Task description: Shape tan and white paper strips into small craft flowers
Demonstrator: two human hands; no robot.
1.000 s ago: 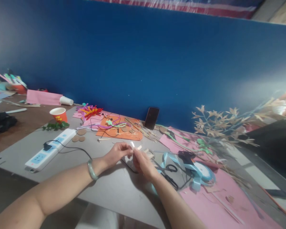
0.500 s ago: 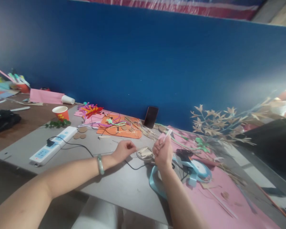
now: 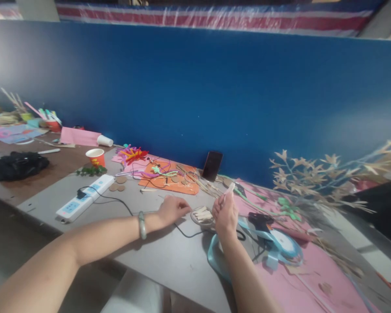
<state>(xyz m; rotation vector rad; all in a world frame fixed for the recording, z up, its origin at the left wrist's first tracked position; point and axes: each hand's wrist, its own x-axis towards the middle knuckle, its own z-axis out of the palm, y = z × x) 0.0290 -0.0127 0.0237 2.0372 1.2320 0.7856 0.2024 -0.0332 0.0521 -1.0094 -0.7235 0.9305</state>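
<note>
A small round piece (image 3: 202, 215) with a grey rim and several pale short sticks across it lies on the grey table between my hands. My left hand (image 3: 174, 211), a green bangle at its wrist, is closed with thumb and fingertips pinched at the left edge of that rim. To its right, my right hand (image 3: 226, 215) is wrapped in a fist around a white stick-like thing (image 3: 231, 188), whose end pokes out on top; the rest is hidden in the palm. A black cord (image 3: 192, 235) runs across the table beneath both hands.
A white power strip (image 3: 84, 198) lies left, near a paper cup (image 3: 96, 157) and brown discs (image 3: 117, 187). A phone (image 3: 212, 166) leans on the blue wall (image 3: 182, 87). Right are a blue ribbon spool (image 3: 285, 243), pink paper (image 3: 299, 287) and dried leafy branches (image 3: 306, 169).
The view has turned slightly left and up, so everything appears shifted right and a little lower. Both hands keep nearly the same grip and place beside the round piece.
</note>
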